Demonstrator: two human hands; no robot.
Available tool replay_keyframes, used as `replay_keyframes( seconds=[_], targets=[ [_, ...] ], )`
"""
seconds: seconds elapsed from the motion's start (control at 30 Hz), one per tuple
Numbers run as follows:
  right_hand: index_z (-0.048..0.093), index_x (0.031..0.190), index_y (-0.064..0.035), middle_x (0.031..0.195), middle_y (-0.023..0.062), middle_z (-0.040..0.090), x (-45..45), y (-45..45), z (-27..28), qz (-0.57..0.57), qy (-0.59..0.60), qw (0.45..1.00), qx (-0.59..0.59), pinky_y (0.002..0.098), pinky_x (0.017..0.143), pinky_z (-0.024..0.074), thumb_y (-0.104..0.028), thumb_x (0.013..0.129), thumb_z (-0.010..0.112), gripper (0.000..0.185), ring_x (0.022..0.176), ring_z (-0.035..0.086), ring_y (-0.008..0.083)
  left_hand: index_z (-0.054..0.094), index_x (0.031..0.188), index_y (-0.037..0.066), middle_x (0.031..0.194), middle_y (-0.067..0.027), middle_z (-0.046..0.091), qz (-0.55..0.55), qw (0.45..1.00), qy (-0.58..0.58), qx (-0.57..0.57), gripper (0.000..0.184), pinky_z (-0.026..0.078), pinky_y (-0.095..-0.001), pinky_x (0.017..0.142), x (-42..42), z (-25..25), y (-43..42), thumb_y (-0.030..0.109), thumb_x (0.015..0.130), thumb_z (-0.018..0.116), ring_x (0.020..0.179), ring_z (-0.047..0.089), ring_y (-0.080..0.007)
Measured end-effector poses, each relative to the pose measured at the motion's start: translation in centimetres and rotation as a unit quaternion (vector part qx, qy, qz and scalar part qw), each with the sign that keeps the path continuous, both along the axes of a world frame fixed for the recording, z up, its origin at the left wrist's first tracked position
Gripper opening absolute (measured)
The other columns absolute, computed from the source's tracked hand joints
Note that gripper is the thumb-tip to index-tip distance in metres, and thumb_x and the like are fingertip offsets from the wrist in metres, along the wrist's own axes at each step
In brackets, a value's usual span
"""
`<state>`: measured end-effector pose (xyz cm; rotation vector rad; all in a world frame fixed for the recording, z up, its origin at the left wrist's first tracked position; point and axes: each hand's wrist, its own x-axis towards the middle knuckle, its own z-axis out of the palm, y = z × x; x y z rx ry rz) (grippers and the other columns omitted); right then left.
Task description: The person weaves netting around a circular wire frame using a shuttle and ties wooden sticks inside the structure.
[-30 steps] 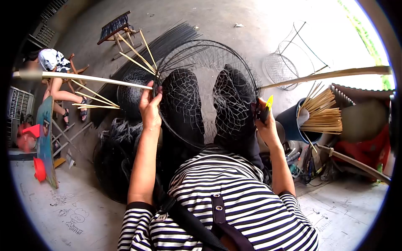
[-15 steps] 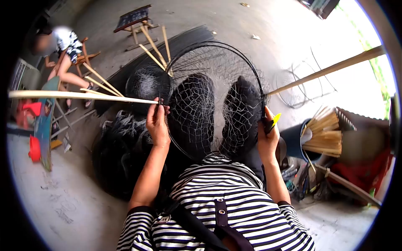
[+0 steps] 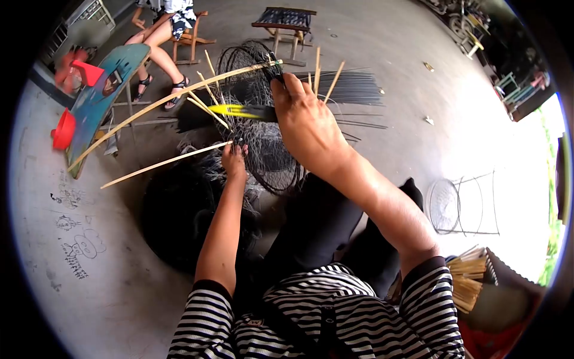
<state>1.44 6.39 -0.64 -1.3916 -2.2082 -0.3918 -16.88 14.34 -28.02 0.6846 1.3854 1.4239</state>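
Note:
My left hand (image 3: 235,161) is closed on the near side of a black wire hoop net (image 3: 263,146), where a thin bamboo stick (image 3: 167,163) meets the rim. The net's pale mesh hangs bunched over a dark pile of netting. My right hand (image 3: 308,122) reaches across to the far side of the hoops, its fingers closed at the end of a long bent bamboo stick (image 3: 173,99). A yellow-and-black tool (image 3: 242,112) sticks out leftward from under that palm; its kind is unclear. My right fingertips are partly hidden.
Black wires (image 3: 353,87) lie beyond the net, by a folding stool (image 3: 284,24). A seated person (image 3: 158,36) is at the upper left, near a blue board (image 3: 110,90) and red plastic pieces (image 3: 63,130). Bamboo sticks (image 3: 469,272) stand at the lower right; wire frames (image 3: 472,203) lie beyond.
The hoop net has gone from spread flat over my legs to the left, seen nearly edge-on. My right hand has crossed over to its far side. Both sticks now point left.

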Motion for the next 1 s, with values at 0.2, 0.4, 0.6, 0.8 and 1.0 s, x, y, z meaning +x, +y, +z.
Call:
replay_keyframes(
  seconds=[0.2,0.4,0.6,0.8,1.0],
  targets=[
    [0.039,0.126,0.0098,0.129,0.0266,0.038,0.4,9.3,-4.8,-0.032,0.009,0.993,-0.117,0.0382,0.093,0.0432,0.003,0.078,0.042,0.049,0.109,0.049,0.0358,0.049,0.114,-0.002,0.080,-0.0051,0.053,-0.023,0.994,-0.095,0.044,0.027,0.043,-0.0275,0.056,-0.9,-5.4,7.8,-0.005,0.087,0.046,0.064,0.054,-0.0143],
    [0.020,0.137,0.0103,0.141,0.0318,0.022,2.9,14.2,-15.8,-0.017,0.101,0.977,-0.188,0.0400,0.096,0.0422,0.002,0.080,0.041,0.061,0.116,0.043,0.0411,0.051,0.104,0.002,0.081,-0.0018,0.051,-0.027,0.999,0.036,-0.025,0.021,0.039,-0.0260,0.059,-2.6,-8.8,11.6,-0.005,0.085,0.048,0.067,0.048,-0.0110],
    [0.009,0.142,-0.0006,0.146,0.0242,0.014,4.3,13.8,-27.5,-0.106,0.230,0.943,-0.214,0.0406,0.108,0.0292,0.008,0.069,0.056,0.087,0.132,0.025,0.0409,0.040,0.130,0.002,0.117,-0.0142,0.052,0.006,0.958,0.279,-0.061,0.042,0.038,-0.0359,0.091,-2.5,-11.4,12.4,0.002,0.089,0.050,0.103,0.052,-0.0292],
    [0.006,0.141,0.0052,0.143,0.0308,0.017,6.0,13.8,-35.9,-0.168,0.280,0.906,-0.269,0.0423,0.107,0.0299,0.009,0.074,0.046,0.078,0.131,0.025,0.0434,0.030,0.135,-0.001,0.121,-0.0159,0.051,0.004,0.905,0.425,0.001,0.052,0.037,-0.0365,0.096,-2.8,-15.6,13.1,0.007,0.087,0.051,0.108,0.051,-0.0285],
    [0.008,0.140,0.0091,0.143,0.0309,0.017,6.6,14.4,-39.4,-0.237,0.181,0.885,-0.357,0.0380,0.094,0.0439,0.007,0.075,0.045,0.075,0.110,0.047,0.0380,0.039,0.125,-0.006,0.117,-0.0203,0.055,0.020,0.926,0.375,-0.039,0.043,0.040,-0.0335,0.092,-1.4,-16.4,13.7,-0.001,0.084,0.051,0.105,0.055,-0.0278]
  ],
)
